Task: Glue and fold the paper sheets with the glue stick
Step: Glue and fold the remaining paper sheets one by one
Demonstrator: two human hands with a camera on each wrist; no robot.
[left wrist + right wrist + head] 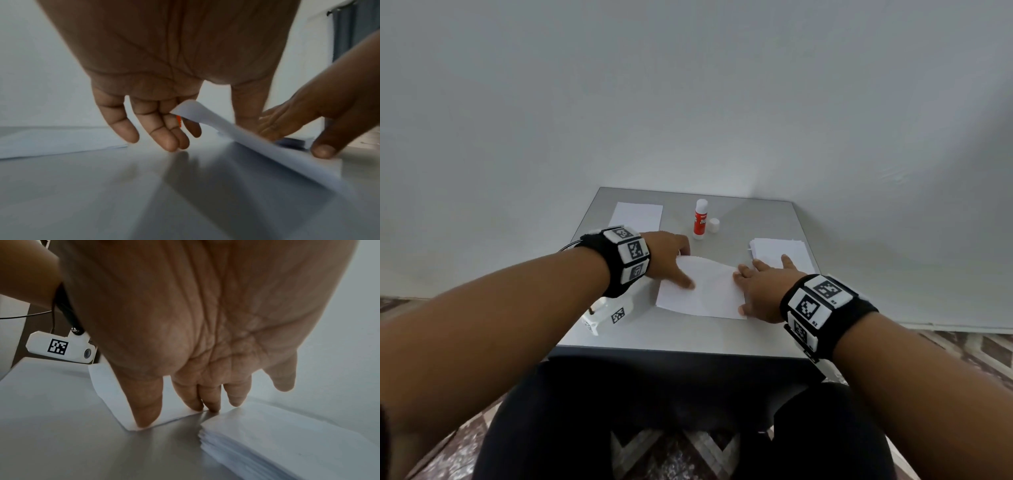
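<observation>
A: Item one, far left of the table point(756, 335)?
B: A single sheet point(637, 216), lying flat near the back edge.

A: Next along?
B: Left hand point(666, 255), fingers point(164, 134) loosely extended. It lifts the left edge of the middle paper point(705, 291). In the left wrist view that edge curls up off the table against the fingers; whether they pinch it, I cannot tell.

A: Behind the paper?
B: Glue stick point(700, 219), upright, uncapped. Its cap point(714, 225) stands just beside it on the right.

A: And the paper's right edge?
B: Right hand point(763, 291), spread wide, fingertips point(147, 418) pressing that edge flat on the table. It grips nothing.

A: Last entry, far right?
B: A stack point(779, 251) of white sheets, near the right hand; the outer fingers reach over its near corner.
</observation>
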